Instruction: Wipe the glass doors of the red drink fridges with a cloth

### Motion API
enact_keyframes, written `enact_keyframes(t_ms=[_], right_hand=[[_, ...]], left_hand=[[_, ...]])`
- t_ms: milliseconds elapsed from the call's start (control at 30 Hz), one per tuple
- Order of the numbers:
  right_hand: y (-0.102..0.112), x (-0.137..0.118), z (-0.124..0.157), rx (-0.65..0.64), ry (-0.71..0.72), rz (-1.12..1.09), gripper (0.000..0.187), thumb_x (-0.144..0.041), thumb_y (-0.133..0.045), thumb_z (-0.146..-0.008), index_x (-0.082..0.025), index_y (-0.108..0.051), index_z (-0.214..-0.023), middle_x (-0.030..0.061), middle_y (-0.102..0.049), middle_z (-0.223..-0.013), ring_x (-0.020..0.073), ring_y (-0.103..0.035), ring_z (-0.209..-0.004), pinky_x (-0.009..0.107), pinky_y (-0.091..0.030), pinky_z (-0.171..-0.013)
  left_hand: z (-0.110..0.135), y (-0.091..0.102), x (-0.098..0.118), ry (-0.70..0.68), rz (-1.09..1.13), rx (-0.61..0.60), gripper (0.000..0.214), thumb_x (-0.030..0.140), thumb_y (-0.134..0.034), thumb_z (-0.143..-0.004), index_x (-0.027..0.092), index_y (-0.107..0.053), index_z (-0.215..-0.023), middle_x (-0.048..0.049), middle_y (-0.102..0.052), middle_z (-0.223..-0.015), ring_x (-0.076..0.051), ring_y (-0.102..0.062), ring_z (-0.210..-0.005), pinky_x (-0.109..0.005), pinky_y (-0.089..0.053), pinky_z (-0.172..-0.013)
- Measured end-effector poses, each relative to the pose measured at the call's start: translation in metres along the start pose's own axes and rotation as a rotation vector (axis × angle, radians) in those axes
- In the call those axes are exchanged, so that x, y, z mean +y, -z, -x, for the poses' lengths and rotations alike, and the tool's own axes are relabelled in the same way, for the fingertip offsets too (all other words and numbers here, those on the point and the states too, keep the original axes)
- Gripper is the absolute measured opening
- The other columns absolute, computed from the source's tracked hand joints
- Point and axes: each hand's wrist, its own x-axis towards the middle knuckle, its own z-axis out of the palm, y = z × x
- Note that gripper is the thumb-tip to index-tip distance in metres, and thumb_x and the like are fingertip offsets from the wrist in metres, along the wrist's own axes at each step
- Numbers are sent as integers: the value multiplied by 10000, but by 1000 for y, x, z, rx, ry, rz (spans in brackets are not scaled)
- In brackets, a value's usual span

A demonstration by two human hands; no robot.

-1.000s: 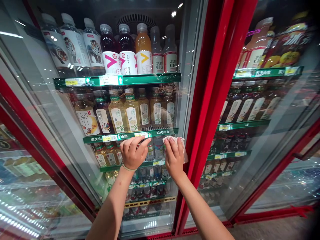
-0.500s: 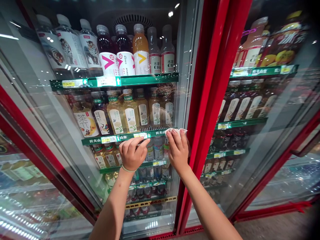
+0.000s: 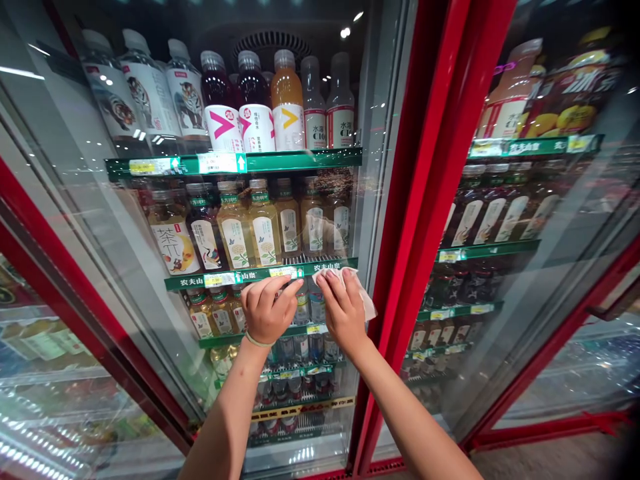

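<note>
My right hand (image 3: 346, 312) lies with its fingers on a white wipe (image 3: 369, 307), pressing it against the glass door (image 3: 330, 393) of a drinks fridge. The wipe shows above the fingertips and along the hand's right side. To the left, my left hand (image 3: 270, 311) holds nothing; its fingers are partly bent and apart, at the glass in front of a green shelf strip (image 3: 200, 281). Behind the glass, just above both hands, stand tea bottles (image 3: 264, 230) with pale labels.
A red door frame (image 3: 417, 200) rises to the right of my right hand, with another glazed section of bottles beyond it. Another red frame (image 3: 75, 287) slants at the left. The upper shelf carries several bottles (image 3: 287, 107), including purple and orange drinks.
My right hand has slid the wipe left and slightly down across the glass, away from the red frame and closer to my left hand. My left hand has stayed nearly in place.
</note>
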Motion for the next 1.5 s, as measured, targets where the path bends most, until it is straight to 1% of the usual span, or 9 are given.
enact_keyframes(t_ms=[233, 367, 533, 700, 867, 1033, 1167, 1367, 1500], right_hand=[[-2, -4, 8, 93, -174, -14, 704, -48, -417, -979, -284, -286, -1629, 35, -407, -1653, 288, -245, -1589, 570, -358, -1261], [-4, -10, 7, 3, -2, -22, 713, -55, -459, -977, -305, -296, -1625, 14, -526, -1574, 231, -260, -1586, 501, -328, -1292], [-5, -13, 6, 54, -138, -41, 703, -55, -420, -981, -296, -289, -1628, 34, -442, -1632, 275, -249, -1588, 566, -343, -1271], [-6, -16, 6, 7, 16, -28, 689, -52, -438, -984, -301, -320, -1616, 22, -563, -1542, 231, -270, -1582, 516, -325, -1292], [-6, -15, 6, 60, -84, -14, 710, -26, -444, -970, -275, -310, -1621, 47, -490, -1600, 270, -264, -1584, 556, -344, -1274], [-8, -12, -1, 31, 20, -18, 682, -71, -458, -990, -307, -322, -1615, 18, -552, -1553, 236, -280, -1579, 516, -317, -1296], [-5, -12, -2, 76, -112, -59, 691, -65, -454, -984, -306, -320, -1617, 35, -499, -1595, 268, -279, -1579, 555, -323, -1286], [-3, -14, -7, 3, 52, -65, 675, -79, -481, -989, -326, -349, -1603, 9, -602, -1503, 234, -330, -1560, 513, -329, -1293], [-4, -14, -6, 96, -63, -61, 688, -48, -473, -981, -302, -346, -1606, 40, -565, -1538, 261, -320, -1564, 549, -355, -1272]], left_hand=[[-3, 1, 1, 1, 10, 24, 327, 101, -704, -816, 302, -758, -1068, -22, -762, -988, -201, -632, -1000, -363, -420, -951], [-2, 0, 2, 29, 2, 28, 329, 111, -700, -825, 311, -761, -1079, -25, -759, -1002, -202, -636, -1015, -369, -420, -965], [-1, 1, 1, 76, -10, 55, 310, 100, -687, -828, 307, -762, -1045, -33, -748, -998, -207, -632, -1017, -370, -427, -951], [0, 0, 1, 88, -1, 49, 325, 107, -677, -835, 321, -763, -1064, -27, -744, -1013, -203, -624, -1036, -370, -421, -964], [1, 0, 0, 86, 5, 51, 313, 99, -686, -825, 307, -763, -1046, -29, -745, -996, -202, -625, -1023, -368, -426, -951], [2, 0, -1, 96, 24, 49, 307, 111, -680, -838, 316, -765, -1049, -28, -750, -999, -198, -634, -1020, -368, -431, -952], [2, 0, -1, 111, 21, 45, 291, 125, -659, -853, 329, -774, -1025, -26, -750, -976, -194, -651, -994, -366, -438, -933], [-1, 2, 0, 105, 20, 40, 274, 105, -658, -848, 308, -771, -993, -27, -752, -962, -197, -651, -969, -366, -444, -912], [-3, 3, 0, 97, 14, 36, 278, 91, -659, -841, 310, -770, -973, -22, -749, -951, -197, -649, -962, -364, -440, -902]])
